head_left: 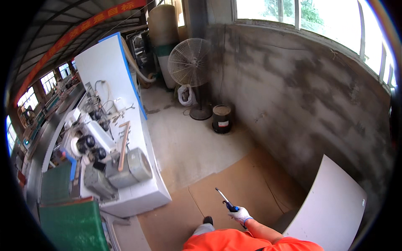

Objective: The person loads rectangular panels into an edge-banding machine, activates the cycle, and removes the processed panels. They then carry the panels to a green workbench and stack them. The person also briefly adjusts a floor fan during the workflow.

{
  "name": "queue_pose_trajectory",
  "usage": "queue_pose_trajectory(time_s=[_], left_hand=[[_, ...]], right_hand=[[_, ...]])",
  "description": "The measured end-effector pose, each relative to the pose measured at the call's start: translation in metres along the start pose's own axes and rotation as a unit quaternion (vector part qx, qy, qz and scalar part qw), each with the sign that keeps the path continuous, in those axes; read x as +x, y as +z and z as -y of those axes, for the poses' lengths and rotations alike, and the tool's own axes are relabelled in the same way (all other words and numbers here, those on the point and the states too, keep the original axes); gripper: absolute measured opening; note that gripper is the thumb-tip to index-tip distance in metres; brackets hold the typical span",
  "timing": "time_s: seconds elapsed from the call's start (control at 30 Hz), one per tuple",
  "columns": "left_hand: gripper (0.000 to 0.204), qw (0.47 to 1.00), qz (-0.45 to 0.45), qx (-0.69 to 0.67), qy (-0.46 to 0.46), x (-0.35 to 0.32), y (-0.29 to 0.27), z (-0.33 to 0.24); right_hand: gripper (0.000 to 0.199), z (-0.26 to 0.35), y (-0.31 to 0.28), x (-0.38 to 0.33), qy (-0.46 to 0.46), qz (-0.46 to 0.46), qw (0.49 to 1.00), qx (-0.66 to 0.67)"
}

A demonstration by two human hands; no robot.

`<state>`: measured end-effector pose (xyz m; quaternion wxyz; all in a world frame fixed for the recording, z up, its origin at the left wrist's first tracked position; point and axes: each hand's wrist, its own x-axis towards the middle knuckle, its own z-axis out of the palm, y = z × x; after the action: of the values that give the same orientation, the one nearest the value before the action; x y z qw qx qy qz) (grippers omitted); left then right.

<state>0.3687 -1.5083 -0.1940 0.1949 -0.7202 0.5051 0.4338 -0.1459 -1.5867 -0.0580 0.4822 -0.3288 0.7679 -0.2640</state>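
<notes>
My right hand (242, 215), in a white knitted glove with a blue cuff edge, is closed round an air blow gun (230, 206). The tool has a blue and black body and a long, slim silver nozzle with a dark tip. Its nozzle points ahead and to the left, above the brown floor sheets (226, 184). My left hand does not show. An orange sleeve and shirt (234, 240) fill the lower edge, with one dark shoe (207, 219) beside them.
On the left stands a white machine (138, 194) carrying a grey motor (140, 165), next to a green conveyor belt (71, 226). Ahead are a large standing fan (190, 62) and a black bucket (221, 121). A pale curved panel (331, 209) leans at the right, near the stained wall (301, 92).
</notes>
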Motion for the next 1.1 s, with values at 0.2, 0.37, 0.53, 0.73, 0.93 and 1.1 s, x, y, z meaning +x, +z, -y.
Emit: queue_pose_trajectory(time_s=[0.2,0.37,0.53,0.73,0.93,1.1], left_hand=[[0.057,0.901,-0.138,0.319,0.259,0.227,-0.249,-0.268],[0.030,0.861,-0.157,-0.380,0.299,0.303,-0.443,-0.499],[0.043,0.886,-0.192,-0.294,0.303,0.364,-0.553,-0.599],[0.024,0.931,0.034,-0.362,0.025,0.471,-0.592,-0.595],[0.043,0.935,-0.078,0.319,0.133,0.584,-0.784,-0.637],[0.028,0.714,-0.406,0.529,0.212,0.696,-1.079,-0.821]], right_hand=[[0.024,0.045,-0.054,0.154,-0.010,-0.152,0.981,0.124],[0.022,0.095,-0.104,0.265,0.063,-0.223,0.952,0.198],[0.018,0.168,-0.129,0.409,0.100,-0.253,0.928,0.253],[0.019,0.296,-0.161,0.574,0.035,-0.251,0.933,0.257],[0.027,0.407,-0.207,0.727,0.042,-0.231,0.952,0.194],[0.022,0.451,-0.211,0.810,0.095,-0.276,0.930,0.222]])
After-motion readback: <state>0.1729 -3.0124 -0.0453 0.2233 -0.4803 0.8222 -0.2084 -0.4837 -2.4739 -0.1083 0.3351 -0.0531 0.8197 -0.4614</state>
